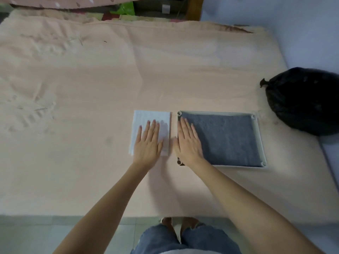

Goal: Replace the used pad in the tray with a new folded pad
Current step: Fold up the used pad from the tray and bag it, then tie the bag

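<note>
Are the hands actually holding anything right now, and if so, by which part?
Nothing is held. The left hand lies flat, fingers straight, on the white folded pad. The right hand lies flat over the tray's left edge, on the grey pad.

Both arms extended forward; left hand point(148, 142) and right hand point(189, 142) flat, palms down, fingers straight.

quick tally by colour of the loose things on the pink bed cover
white: 2, the folded pad and the tray
grey: 1, the pad in the tray
black: 1, the tied bag
total: 4
</note>
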`<action>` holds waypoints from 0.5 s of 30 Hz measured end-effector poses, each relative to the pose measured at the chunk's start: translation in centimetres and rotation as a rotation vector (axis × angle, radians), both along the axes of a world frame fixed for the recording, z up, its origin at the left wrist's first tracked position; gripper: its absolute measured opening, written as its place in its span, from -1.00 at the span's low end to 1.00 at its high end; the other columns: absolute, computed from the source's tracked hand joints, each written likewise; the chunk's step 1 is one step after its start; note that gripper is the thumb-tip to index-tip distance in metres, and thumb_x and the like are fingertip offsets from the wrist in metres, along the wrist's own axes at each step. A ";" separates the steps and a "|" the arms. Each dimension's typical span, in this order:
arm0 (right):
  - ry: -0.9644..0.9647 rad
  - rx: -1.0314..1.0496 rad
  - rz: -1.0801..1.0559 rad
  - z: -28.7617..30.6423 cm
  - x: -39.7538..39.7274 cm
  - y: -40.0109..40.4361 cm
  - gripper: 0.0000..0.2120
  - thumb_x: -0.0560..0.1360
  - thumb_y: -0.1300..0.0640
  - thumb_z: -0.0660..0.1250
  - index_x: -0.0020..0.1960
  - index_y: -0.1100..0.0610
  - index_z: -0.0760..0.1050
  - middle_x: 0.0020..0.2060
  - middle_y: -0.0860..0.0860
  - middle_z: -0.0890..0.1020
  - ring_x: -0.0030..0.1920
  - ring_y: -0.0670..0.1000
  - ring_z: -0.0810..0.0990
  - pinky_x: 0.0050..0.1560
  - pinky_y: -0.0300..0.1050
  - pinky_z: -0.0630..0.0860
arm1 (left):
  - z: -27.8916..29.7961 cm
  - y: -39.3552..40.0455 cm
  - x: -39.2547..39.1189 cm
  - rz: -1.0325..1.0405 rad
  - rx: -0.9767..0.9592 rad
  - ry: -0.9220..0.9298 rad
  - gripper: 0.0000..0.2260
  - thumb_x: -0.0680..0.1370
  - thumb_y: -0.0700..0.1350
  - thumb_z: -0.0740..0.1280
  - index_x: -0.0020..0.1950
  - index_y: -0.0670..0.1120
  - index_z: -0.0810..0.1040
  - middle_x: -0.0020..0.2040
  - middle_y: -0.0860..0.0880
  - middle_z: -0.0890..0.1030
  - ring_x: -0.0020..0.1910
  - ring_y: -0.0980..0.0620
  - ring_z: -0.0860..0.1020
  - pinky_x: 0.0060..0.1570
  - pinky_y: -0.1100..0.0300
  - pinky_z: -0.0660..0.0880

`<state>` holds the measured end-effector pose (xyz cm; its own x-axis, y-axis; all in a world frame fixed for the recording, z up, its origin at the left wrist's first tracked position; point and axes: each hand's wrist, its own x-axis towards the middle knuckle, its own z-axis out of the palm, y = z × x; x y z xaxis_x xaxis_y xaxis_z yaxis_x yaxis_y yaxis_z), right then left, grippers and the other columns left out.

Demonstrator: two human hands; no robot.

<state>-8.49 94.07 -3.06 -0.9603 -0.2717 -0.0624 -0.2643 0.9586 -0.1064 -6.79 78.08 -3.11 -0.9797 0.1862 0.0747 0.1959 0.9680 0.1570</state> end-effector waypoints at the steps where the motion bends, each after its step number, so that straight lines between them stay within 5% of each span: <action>1: -0.005 0.012 -0.042 0.0 0.4 1.4 -0.45 0.63 0.02 -0.08 0.52 0.26 -0.08 0.53 0.15 -0.04 0.54 0.07 -0.10 0.52 -0.01 -0.18 | 0.2 1.2 0.3 -0.026 0.014 -0.019 -0.48 0.61 0.02 -0.11 0.49 -0.22 0.18 0.49 -0.15 0.23 0.49 -0.14 0.16 0.47 -0.08 0.00; 10: -0.040 0.115 -0.256 -0.8 3.1 12.4 -0.44 0.63 0.01 -0.05 0.52 0.27 -0.05 0.53 0.18 -0.01 0.54 0.09 -0.09 0.50 -0.01 -0.22 | -0.8 11.1 1.7 -0.139 -0.040 -0.118 -0.47 0.63 0.09 -0.20 0.53 -0.13 0.05 0.54 -0.08 0.09 0.53 -0.05 -0.05 0.49 -0.03 -0.14; 15: -0.024 0.046 -0.328 -0.6 3.6 16.9 -0.47 0.59 0.09 0.11 0.46 0.35 0.16 0.48 0.24 0.18 0.50 0.16 0.12 0.49 0.05 -0.05 | -2.0 13.3 1.8 -0.086 -0.044 -0.155 -0.48 0.61 0.13 -0.26 0.51 -0.09 -0.20 0.56 -0.03 -0.06 0.50 0.01 -0.23 0.45 0.05 -0.32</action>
<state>-4.86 110.98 -3.66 -0.9943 0.0558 -0.0906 0.0617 0.9961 -0.0636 -4.95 91.36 -5.08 -0.9590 0.2699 -0.0858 0.2555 0.9552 0.1495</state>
